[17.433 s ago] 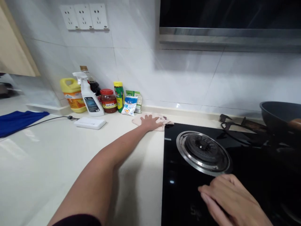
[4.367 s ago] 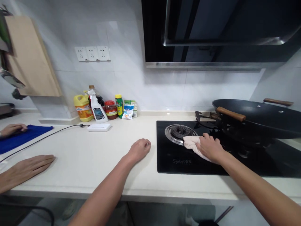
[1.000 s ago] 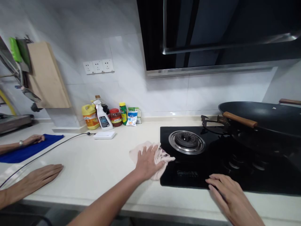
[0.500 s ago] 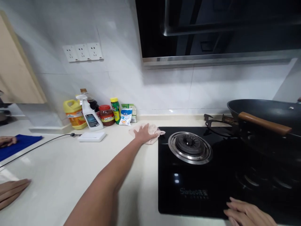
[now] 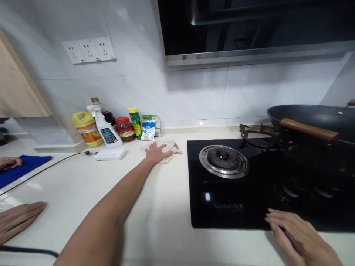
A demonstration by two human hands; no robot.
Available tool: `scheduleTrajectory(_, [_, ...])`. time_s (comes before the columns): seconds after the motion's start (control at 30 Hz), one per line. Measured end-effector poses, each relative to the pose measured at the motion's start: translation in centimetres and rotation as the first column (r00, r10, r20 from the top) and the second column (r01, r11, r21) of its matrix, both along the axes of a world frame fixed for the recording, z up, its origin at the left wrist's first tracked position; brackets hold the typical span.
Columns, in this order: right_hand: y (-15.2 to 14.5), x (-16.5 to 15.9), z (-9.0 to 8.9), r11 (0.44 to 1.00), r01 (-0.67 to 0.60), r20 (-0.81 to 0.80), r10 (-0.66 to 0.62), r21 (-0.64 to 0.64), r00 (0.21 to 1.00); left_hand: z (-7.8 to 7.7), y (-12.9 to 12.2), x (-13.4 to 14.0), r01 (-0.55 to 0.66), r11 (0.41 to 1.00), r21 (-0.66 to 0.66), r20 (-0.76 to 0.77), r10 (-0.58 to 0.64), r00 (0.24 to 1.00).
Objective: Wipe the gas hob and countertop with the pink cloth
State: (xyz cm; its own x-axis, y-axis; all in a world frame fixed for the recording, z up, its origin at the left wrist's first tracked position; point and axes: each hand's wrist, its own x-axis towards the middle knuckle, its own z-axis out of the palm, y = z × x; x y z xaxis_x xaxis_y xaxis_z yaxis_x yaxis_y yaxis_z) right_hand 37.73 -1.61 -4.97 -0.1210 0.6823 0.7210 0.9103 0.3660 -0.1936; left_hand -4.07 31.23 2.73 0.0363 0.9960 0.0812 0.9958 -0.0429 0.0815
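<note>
My left hand reaches across the white counter and presses down on a pale pink cloth, its fingers bent over it. The cloth lies crumpled just left of the black gas hob. Behind it stand a small white and blue packet and a yellow-capped green container. At the lower right my right hand rests at the hob's front edge, fingers stretched out. A dark strip shows between its thumb and fingers; I cannot make out what it is.
A wok with a wooden handle sits on the right. Along the wall stand a spray bottle, a yellow jug and a red-lidded jar. A white box has a black cable. Another person's hands are at left.
My left hand and the cloth have slid left, away from the hob's edge. More of my right hand shows now. The camera view has shifted slightly.
</note>
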Motion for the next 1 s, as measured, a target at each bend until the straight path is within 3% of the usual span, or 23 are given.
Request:
scheduleTrajectory(0.17, [0.1, -0.9, 0.2, 0.999, -0.009, -0.038, 0.008, -0.035, 0.999, 0.6, -4.5, -3.4, -0.077, 0.997, -0.001, -0.023, 0.077, 0.997])
scheduleTrajectory(0.33, [0.1, -1.4, 1.1, 0.996, -0.017, -0.088, 0.009, -0.089, 0.996, 1.0, -10.2, -4.9, -0.086, 0.996, -0.011, -0.045, 0.086, 0.995])
scheduleTrajectory(0.5, [-0.3, -1.8, 1.7, 0.992, -0.022, -0.099, 0.009, -0.128, 0.995, 0.5, -18.7, -4.7, -0.057, 0.998, 0.027, -0.083, 0.059, 0.995])
scheduleTrajectory(0.7, [-0.5, -1.8, 1.9, 0.989, -0.041, -0.109, 0.026, -0.139, 0.994, 0.1, -28.7, -5.7, 0.083, 0.993, 0.082, -0.111, -0.074, 0.991])
scheduleTrajectory(0.83, [-0.4, -1.7, 1.5, 0.99, -0.044, -0.101, 0.031, -0.132, 0.994, 0.5, -31.6, -8.9, 0.009, 0.999, 0.052, -0.11, -0.003, 0.994])
scheduleTrajectory(1.0, [-0.6, -2.1, 1.5, 0.987, -0.035, -0.057, 0.026, -0.154, 0.998, 0.2, -32.0, -11.6, -0.06, 0.995, 0.074, -0.142, 0.07, 0.987])
